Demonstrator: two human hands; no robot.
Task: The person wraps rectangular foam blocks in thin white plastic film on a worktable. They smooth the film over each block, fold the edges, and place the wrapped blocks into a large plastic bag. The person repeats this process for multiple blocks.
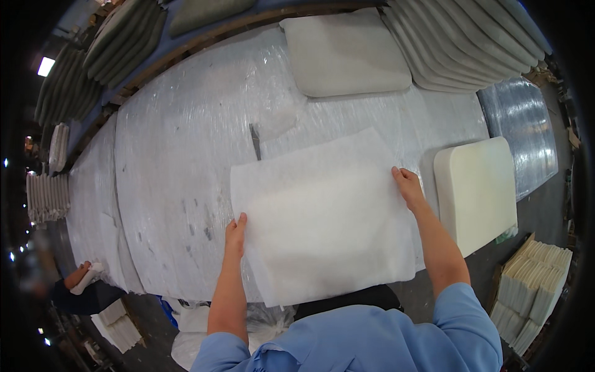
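Observation:
A white, slightly see-through sheet of soft fabric (322,217) is spread over the plastic-wrapped work surface in front of me. Its middle looks thicker and whiter; what lies beneath, if anything, is hidden. At the sheet's left edge, my left hand (235,237) is closed, thumb up, on the border. Farther out, my right hand (408,185) pinches the right edge near the far corner. A dark, narrow tool (255,141), partly covered by the sheet, lies just beyond its far edge.
A cream foam cushion (477,186) sits at the right edge. Beyond are a grey cushion (347,53) and a row of stacked grey cushions (458,43). Stacked cream pieces (530,291) stand low at right. Another person's arm (80,276) rests at the far left.

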